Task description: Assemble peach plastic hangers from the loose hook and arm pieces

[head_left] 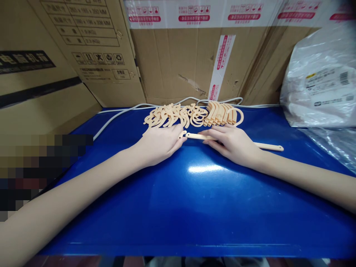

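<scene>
My right hand (pixel 232 142) is closed around a long, flat cream strip (pixel 268 147) with a hole near each end. Its left end reaches almost to my left hand (pixel 160 144), which is closed on a similar cream piece (pixel 182 134). Only the holed tip of that piece shows beyond the fingers, plus a bit at the far side; the palm hides the rest. The two holed ends lie close together, and I cannot tell whether they touch. Just behind my hands lies a heap of curved cream pieces (pixel 167 113), beside a row of curved cream grooved pieces (pixel 219 113).
A blue table (pixel 194 207) carries everything. Cardboard boxes (pixel 178 59) stand along the back and left. White cable (pixel 114 115) runs behind the heap and down the left side. A clear plastic bag (pixel 322 81) with labels sits at the back right.
</scene>
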